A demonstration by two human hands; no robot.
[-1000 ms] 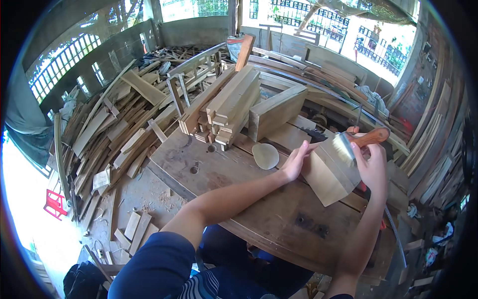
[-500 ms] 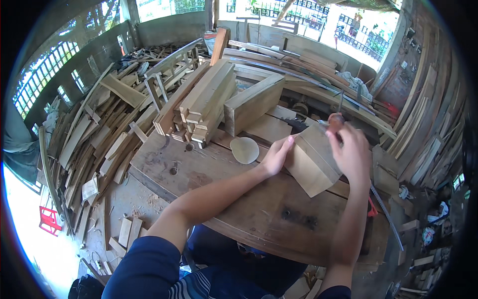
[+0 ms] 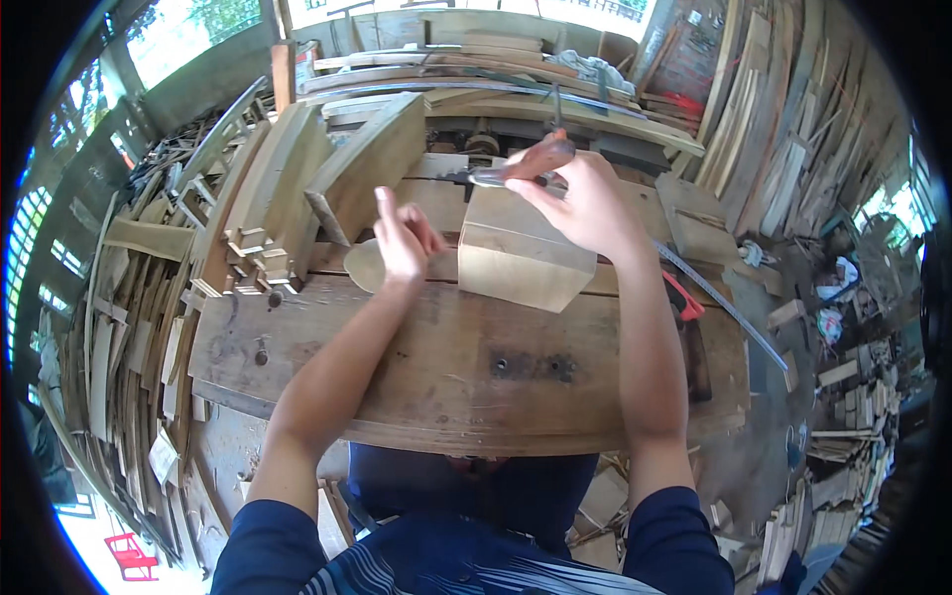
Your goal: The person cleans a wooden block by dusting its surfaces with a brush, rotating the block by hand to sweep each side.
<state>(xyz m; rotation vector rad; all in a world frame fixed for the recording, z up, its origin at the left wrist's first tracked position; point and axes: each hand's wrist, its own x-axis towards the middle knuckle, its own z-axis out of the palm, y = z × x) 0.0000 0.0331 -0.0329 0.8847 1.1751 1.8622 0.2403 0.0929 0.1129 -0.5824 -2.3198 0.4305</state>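
On the workbench (image 3: 436, 372) stands a pale, angular wooden block (image 3: 521, 266) with slanted faces. My right hand (image 3: 585, 203) is above its far right part, fingers closed around a tool with a reddish-brown wooden handle (image 3: 545, 156). A shiny metal end shows at the tool's left; its exact kind is unclear. To the left of the block, and apart from it, my left hand (image 3: 405, 243) is raised with one digit pointing up, the others loosely bent, and nothing visible in it. Partly behind that hand lies a thin, rounded wooden piece (image 3: 363, 268).
Beyond my left hand lie a thick board (image 3: 372, 164) and stacked timber lengths (image 3: 283, 178). A metal strip (image 3: 724, 307) and a red-handled item (image 3: 684, 297) lie at the bench's right. Scrap wood (image 3: 129, 337) heaps up on the left; long planks (image 3: 764, 119) lean at the right.
My left hand has come off the block and moved left. The block now rests on the bench, turned differently. My right hand still grips the tool. The whole view has shifted to the right.
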